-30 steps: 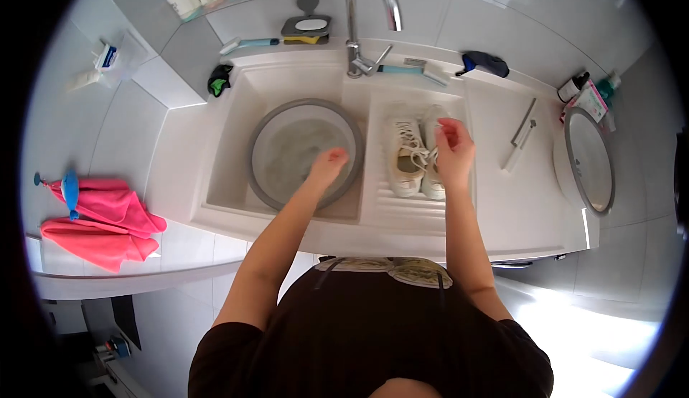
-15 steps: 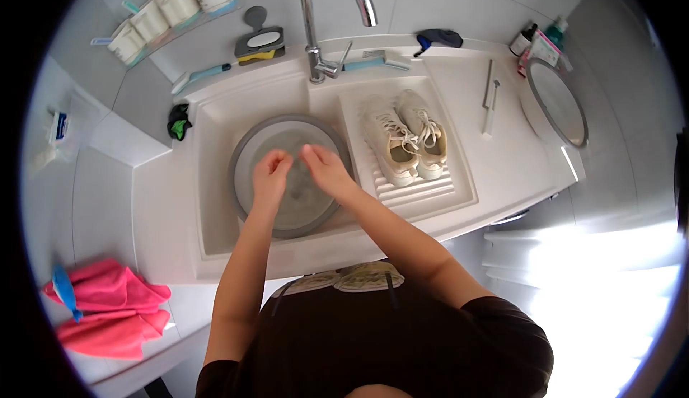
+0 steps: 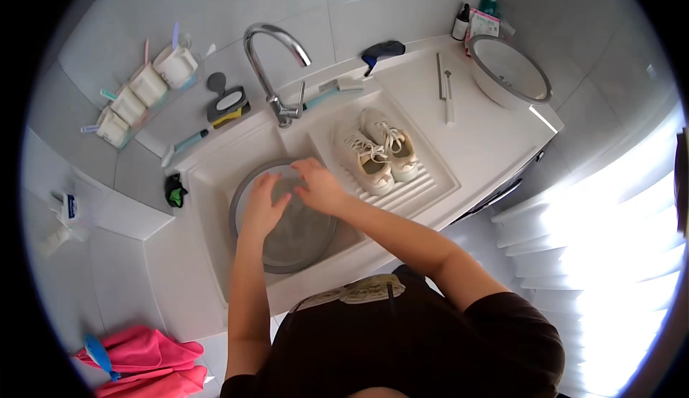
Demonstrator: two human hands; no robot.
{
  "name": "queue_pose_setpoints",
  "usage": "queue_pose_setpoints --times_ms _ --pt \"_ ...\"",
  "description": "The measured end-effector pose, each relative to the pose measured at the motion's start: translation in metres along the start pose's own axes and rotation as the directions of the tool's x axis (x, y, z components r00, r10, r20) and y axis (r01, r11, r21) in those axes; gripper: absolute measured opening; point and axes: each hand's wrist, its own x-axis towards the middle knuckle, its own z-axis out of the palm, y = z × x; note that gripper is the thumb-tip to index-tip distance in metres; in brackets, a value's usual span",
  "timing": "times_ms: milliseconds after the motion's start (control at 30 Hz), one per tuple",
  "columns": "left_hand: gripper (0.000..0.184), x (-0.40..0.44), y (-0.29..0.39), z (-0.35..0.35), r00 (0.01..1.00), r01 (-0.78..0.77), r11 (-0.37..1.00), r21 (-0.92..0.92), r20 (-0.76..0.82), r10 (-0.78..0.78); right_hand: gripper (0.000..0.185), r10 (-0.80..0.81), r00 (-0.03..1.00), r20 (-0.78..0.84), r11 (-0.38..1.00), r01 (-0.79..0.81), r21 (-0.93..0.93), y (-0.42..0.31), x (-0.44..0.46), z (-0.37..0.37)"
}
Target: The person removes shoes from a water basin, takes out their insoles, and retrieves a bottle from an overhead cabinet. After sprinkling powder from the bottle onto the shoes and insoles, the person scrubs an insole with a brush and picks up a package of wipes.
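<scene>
Both of my hands hover over a grey-rimmed round basin (image 3: 316,249) that stands in the sink and holds cloudy water. My left hand (image 3: 263,208) is above the basin's left part, fingers apart, with nothing in it. Close beside it, my right hand (image 3: 317,187) reaches in from the right, its fingers spread and also without anything. A pair of pale lace-up sneakers, the left shoe (image 3: 361,158) and the right shoe (image 3: 402,155), rests on the ribbed washboard (image 3: 423,190) to the right of the basin.
A chrome faucet (image 3: 267,32) arches behind the sink. Brushes (image 3: 334,95) lie along the back ledge. Another round basin (image 3: 495,86) leans at the counter's right end, near bottles (image 3: 461,23). Cups (image 3: 174,66) hang on the left wall; pink cloths (image 3: 147,351) hang lower left.
My fingers have gone from bunched together to spread apart over the basin. The camera view has turned, so the sink and shoes appear tilted and shifted.
</scene>
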Motion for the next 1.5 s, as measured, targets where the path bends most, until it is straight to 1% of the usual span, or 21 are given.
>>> queue_pose_setpoints --times_ms 67,133,200,233,267,333,400,467,500,533,600,667,767,800,867,967,1100,1233,1300,1367,1500 --pt "0.040 0.038 0.054 -0.035 0.984 0.109 0.945 -0.308 -0.099 -0.146 0.047 0.082 0.995 0.054 0.997 -0.082 0.002 -0.020 0.025 -0.047" --pt "0.040 0.071 0.097 -0.049 0.986 -0.021 0.954 -0.298 -0.164 -0.029 0.052 0.106 0.992 0.071 0.994 -0.105 -0.012 -0.016 0.067 -0.093" --pt "0.040 0.096 0.135 -0.054 0.969 -0.154 0.947 -0.283 -0.232 0.088 0.060 0.124 0.893 0.433 0.986 -0.061 -0.157 0.000 0.085 -0.131" --pt "0.042 0.109 0.155 -0.054 0.973 -0.143 0.954 -0.264 -0.215 0.086 0.060 0.090 0.910 0.404 0.984 -0.019 -0.177 0.002 0.087 -0.159" --pt "0.043 0.119 0.184 -0.051 0.978 -0.120 0.957 -0.264 -0.198 0.068 0.061 -0.116 0.926 0.359 0.945 0.214 -0.246 0.001 0.074 -0.199" --pt "0.045 0.149 0.221 -0.049 0.935 -0.250 0.940 -0.231 -0.309 0.173 0.062 -0.364 0.875 0.318 0.816 0.465 -0.345 0.004 0.092 -0.266" --pt "0.046 0.188 0.265 -0.048 0.880 -0.351 0.916 -0.193 -0.403 0.252 0.061 -0.526 0.842 0.119 0.848 0.529 0.003 0.003 0.127 -0.341" --pt "0.049 0.216 0.303 -0.044 0.904 -0.300 0.923 -0.239 -0.379 0.196 0.051 -0.191 0.977 0.099 0.978 0.180 0.108 0.002 0.168 -0.414" --pt "0.049 0.232 0.321 -0.046 0.901 -0.325 0.921 -0.215 -0.366 0.232 0.041 -0.131 0.990 0.053 0.971 0.117 0.206 0.005 0.191 -0.449" --pt "0.049 0.245 0.338 -0.046 0.904 -0.309 0.926 -0.217 -0.370 0.215 0.036 -0.190 0.981 -0.037 0.930 0.192 0.314 0.011 0.216 -0.483" --pt "0.047 0.270 0.367 -0.047 0.930 -0.277 0.912 -0.303 -0.324 0.175 0.036 -0.058 0.977 -0.208 0.860 0.154 0.486 -0.024 0.238 -0.542" --pt "0.046 0.288 0.386 -0.049 0.936 -0.251 0.919 -0.305 -0.318 0.150 0.040 0.018 0.969 -0.248 0.752 0.150 0.642 -0.032 0.272 -0.576" --pt "0.044 0.302 0.400 -0.054 0.951 -0.202 0.931 -0.305 -0.287 0.112 0.045 0.117 0.979 -0.167 0.514 0.085 0.853 -0.042 0.308 -0.601" --pt "0.043 0.305 0.403 -0.056 0.955 -0.191 0.936 -0.297 -0.276 0.107 0.045 0.119 0.981 -0.154 0.502 0.074 0.862 -0.046 0.315 -0.606" --pt "0.044 0.307 0.408 -0.061 0.953 -0.183 0.934 -0.307 -0.290 0.091 0.040 0.122 0.981 -0.151 0.267 0.114 0.957 -0.054 0.319 -0.611" --pt "0.044 0.306 0.423 -0.072 0.942 -0.185 0.942 -0.280 -0.323 0.089 0.032 0.194 0.977 -0.087 0.097 0.069 0.993 -0.067 0.305 -0.612" --pt "0.037 0.300 0.450 -0.093 0.917 -0.202 0.956 -0.215 -0.383 0.108 0.029 0.155 0.977 -0.147 0.022 0.146 0.989 -0.074 0.283 -0.603" --pt "0.039 0.307 0.492 -0.123 0.906 -0.159 0.924 -0.348 -0.423 -0.004 0.030 -0.108 0.933 -0.342 -0.026 0.341 0.940 -0.079 0.241 -0.594" --pt "0.050 0.314 0.512 -0.136 0.829 -0.341 0.792 -0.506 -0.559 0.000 0.030 -0.219 0.890 -0.399 -0.080 0.391 0.917 -0.089 0.225 -0.593" --pt "0.056 0.317 0.530 -0.150 0.818 -0.386 0.722 -0.574 -0.575 -0.019 0.028 -0.418 0.784 -0.459 -0.062 0.479 0.876 -0.096 0.212 -0.591" --pt "0.066 0.306 0.549 -0.179 0.813 -0.470 0.502 -0.726 -0.578 -0.074 0.022 -0.350 0.832 -0.431 0.012 0.464 0.886 -0.096 0.209 -0.592"
